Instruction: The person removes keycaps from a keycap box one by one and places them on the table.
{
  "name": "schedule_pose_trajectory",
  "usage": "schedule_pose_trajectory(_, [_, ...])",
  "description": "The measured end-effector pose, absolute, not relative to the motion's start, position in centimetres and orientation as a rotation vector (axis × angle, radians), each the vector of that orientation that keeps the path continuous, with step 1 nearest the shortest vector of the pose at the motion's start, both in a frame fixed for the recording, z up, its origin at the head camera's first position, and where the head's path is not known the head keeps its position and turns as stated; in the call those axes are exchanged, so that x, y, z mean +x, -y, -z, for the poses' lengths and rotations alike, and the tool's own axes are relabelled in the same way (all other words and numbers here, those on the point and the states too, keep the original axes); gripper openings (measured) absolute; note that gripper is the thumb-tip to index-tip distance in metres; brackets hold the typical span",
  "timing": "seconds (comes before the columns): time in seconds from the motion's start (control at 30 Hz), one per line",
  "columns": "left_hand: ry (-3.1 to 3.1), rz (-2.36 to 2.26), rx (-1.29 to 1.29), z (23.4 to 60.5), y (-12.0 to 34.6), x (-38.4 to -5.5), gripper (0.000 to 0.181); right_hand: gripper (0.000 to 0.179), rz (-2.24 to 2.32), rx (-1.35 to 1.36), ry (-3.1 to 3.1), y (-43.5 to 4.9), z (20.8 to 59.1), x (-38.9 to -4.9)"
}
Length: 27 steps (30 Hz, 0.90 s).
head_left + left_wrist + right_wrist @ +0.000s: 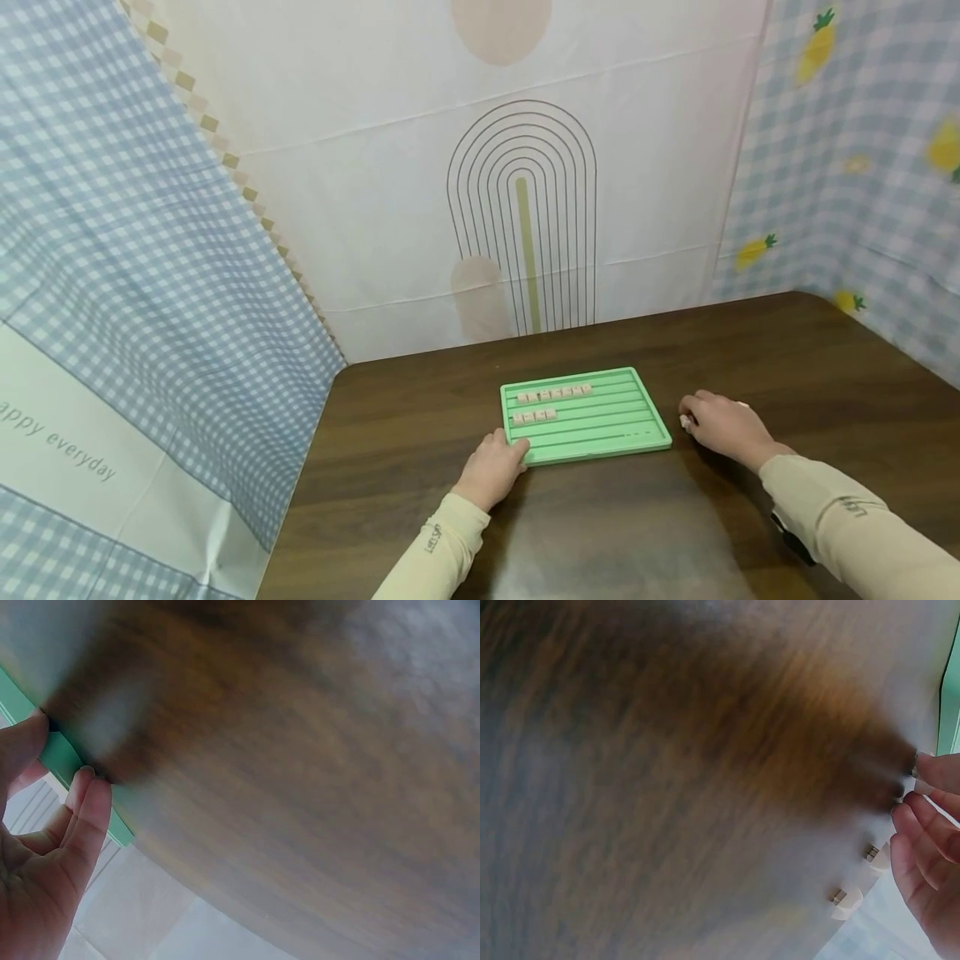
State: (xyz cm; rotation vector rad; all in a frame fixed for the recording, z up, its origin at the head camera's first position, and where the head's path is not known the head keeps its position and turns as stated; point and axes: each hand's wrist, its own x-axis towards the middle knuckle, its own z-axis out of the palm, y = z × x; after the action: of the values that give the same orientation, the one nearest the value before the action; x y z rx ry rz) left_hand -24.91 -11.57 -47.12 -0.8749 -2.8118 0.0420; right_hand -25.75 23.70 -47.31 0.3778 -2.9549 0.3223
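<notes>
A light green grooved board (592, 429) lies on the table. Two rows of small beige blocks (555, 393) stand in its upper grooves, toward the left. My left hand (491, 468) grips the board's near left corner; in the left wrist view its thumb and fingertips pinch the green edge (64, 755). To the right of the board, my right hand (723, 427) is low over the table. Its thumb and fingertips pinch a small beige block (922, 785), mostly covered by the fingers in the right wrist view.
Two more small blocks, one nearer (880, 856) and one farther (847, 904), sit on the table beside my right hand. The dark brown wooden table (405, 417) ends at a white patterned curtain (375, 208) behind and a blue checked curtain (187, 275) on the left.
</notes>
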Motion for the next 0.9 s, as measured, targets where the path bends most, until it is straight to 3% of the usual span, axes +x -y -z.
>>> schedule_pose_trajectory(0.5, [2.813,-0.048,-0.884,46.8,11.6,-25.2,0.018,0.022,-0.412,0.374,2.999,-22.4,44.6,-26.9])
schedule_pose_trajectory(0.9, [2.821,-0.07,-0.903,46.9,11.5,-25.1,0.018,0.022,-0.439,0.5,2.958,-14.9,45.1,-28.9])
